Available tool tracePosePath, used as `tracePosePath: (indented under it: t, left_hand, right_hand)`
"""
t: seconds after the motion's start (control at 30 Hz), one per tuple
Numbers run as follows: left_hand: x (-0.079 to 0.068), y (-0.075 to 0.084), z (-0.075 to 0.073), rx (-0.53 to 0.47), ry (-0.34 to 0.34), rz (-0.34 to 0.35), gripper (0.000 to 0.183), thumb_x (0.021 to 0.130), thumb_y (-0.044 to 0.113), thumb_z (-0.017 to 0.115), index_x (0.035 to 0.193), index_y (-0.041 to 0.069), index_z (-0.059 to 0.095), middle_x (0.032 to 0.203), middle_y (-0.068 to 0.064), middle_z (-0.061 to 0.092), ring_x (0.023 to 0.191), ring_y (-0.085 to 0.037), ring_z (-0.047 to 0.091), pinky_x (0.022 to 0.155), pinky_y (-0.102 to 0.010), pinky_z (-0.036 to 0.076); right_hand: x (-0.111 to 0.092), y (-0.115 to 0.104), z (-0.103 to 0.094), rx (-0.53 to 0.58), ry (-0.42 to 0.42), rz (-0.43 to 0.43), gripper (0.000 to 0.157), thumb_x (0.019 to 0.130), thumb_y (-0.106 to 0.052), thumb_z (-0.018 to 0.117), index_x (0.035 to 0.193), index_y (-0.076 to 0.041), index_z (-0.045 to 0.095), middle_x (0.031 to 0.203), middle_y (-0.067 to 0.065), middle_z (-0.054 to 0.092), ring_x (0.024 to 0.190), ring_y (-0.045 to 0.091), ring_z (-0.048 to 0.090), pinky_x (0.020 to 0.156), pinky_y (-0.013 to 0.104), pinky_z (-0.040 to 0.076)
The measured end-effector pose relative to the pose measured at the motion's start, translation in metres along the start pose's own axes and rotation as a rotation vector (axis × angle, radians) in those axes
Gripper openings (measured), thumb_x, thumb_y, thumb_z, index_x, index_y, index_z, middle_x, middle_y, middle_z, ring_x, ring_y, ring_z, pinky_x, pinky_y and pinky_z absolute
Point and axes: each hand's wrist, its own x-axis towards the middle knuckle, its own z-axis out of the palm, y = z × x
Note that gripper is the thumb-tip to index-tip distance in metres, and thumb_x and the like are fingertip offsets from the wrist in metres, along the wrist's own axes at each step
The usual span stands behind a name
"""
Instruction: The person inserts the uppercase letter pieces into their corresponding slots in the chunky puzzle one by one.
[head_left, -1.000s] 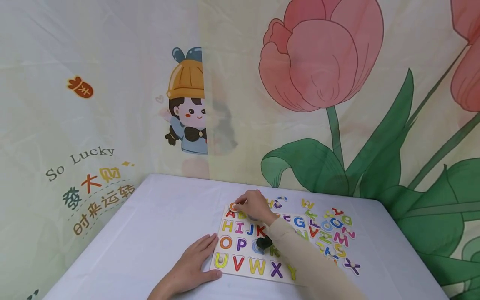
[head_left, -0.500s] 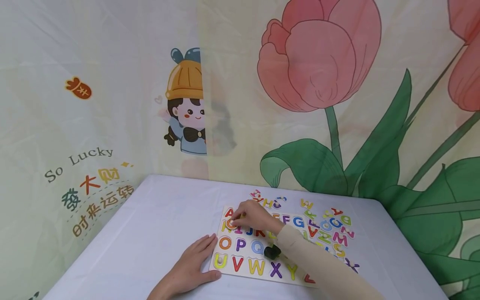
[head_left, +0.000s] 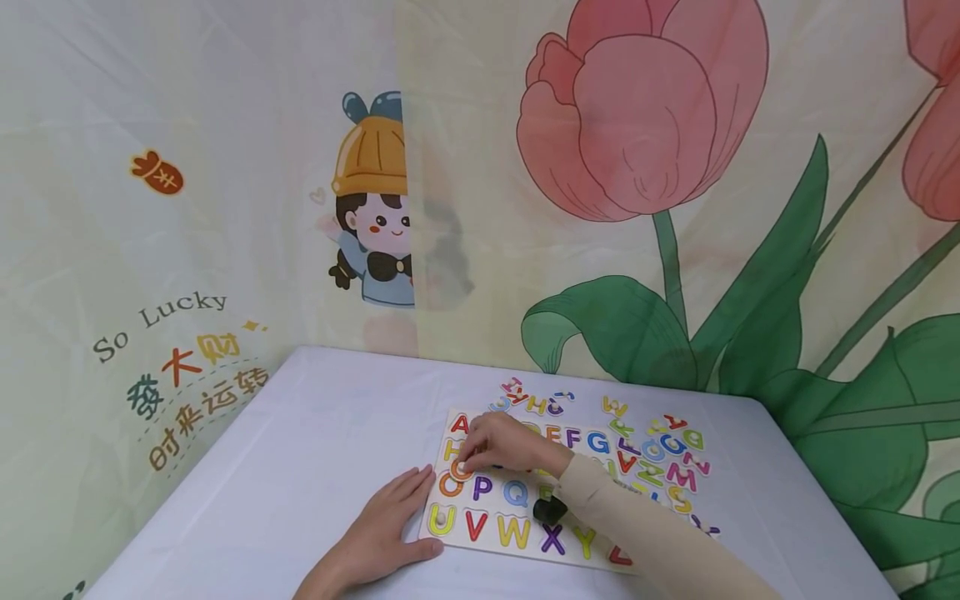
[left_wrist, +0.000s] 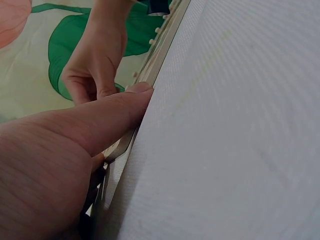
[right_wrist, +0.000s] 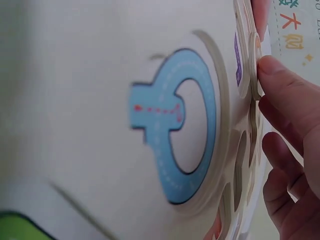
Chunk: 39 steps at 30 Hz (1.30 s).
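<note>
My right hand [head_left: 502,443] pinches an orange letter O piece [head_left: 461,472] just above the printed orange O [head_left: 450,486] on the alphabet puzzle board [head_left: 501,507], slightly overlapping it. In the right wrist view, thumb and fingers hold the thin piece [right_wrist: 256,67] edge-on, and a blue Q recess [right_wrist: 202,140] fills the foreground. My left hand [head_left: 382,527] rests at the board's lower left corner, fingers extended along the left side and thumb by the front edge. The left wrist view shows that thumb [left_wrist: 117,112] against the board's edge. A yellow U piece [head_left: 441,521] with a knob lies in its place.
Several loose letter pieces lie right of the board, among them a pink M [head_left: 681,477] and a green Z [head_left: 649,475]. More, such as a yellow H [head_left: 536,405], lie behind it. A white cloth [head_left: 322,442] covers the table; a printed curtain [head_left: 465,167] hangs behind.
My right hand has brought the orange O piece from the A at the board's top left, down past the H, to the printed O. My left hand has stayed in place.
</note>
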Motion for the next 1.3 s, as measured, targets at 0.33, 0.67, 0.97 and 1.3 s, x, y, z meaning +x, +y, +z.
tracePosePath:
  t: [0.33, 0.67, 0.97, 1.3]
  left_hand:
    - [0.002, -0.003, 0.001, 0.015, 0.009, 0.012, 0.103, 0.089, 0.068, 0.073, 0.166, 0.009, 0.037, 0.174, -0.006, 0.032, 0.161, -0.037, 0.025, 0.125, -0.069, 0.024]
    - [0.001, -0.002, 0.0, 0.01, 0.014, 0.028, 0.102, 0.09, 0.066, 0.073, 0.166, 0.009, 0.037, 0.173, -0.007, 0.033, 0.16, -0.037, 0.025, 0.125, -0.069, 0.023]
    - [0.0, -0.001, 0.002, 0.001, -0.001, 0.006, 0.102, 0.09, 0.065, 0.074, 0.166, 0.009, 0.037, 0.174, -0.006, 0.032, 0.16, -0.038, 0.025, 0.124, -0.07, 0.023]
    - [-0.001, -0.001, 0.001, -0.004, 0.009, 0.019, 0.102, 0.09, 0.065, 0.074, 0.165, 0.008, 0.037, 0.173, -0.007, 0.033, 0.16, -0.038, 0.025, 0.124, -0.071, 0.023]
  right_hand:
    - [0.004, -0.01, 0.001, -0.015, -0.053, -0.029, 0.014, 0.096, -0.022, 0.08, 0.109, -0.02, 0.086, 0.098, -0.014, 0.073, 0.089, -0.001, 0.06, 0.084, 0.016, 0.049]
    - [0.006, -0.013, 0.007, -0.032, -0.052, -0.043, 0.014, 0.096, -0.023, 0.08, 0.109, -0.021, 0.086, 0.095, -0.016, 0.071, 0.087, 0.001, 0.059, 0.082, 0.015, 0.046]
    - [0.006, -0.012, 0.011, -0.026, -0.05, -0.04, 0.014, 0.096, -0.024, 0.08, 0.109, -0.023, 0.086, 0.096, -0.017, 0.071, 0.086, -0.001, 0.06, 0.084, 0.016, 0.045]
    - [0.006, -0.013, 0.012, -0.023, -0.068, -0.046, 0.015, 0.096, -0.024, 0.08, 0.11, -0.023, 0.086, 0.097, -0.018, 0.07, 0.084, -0.005, 0.057, 0.084, 0.015, 0.047]
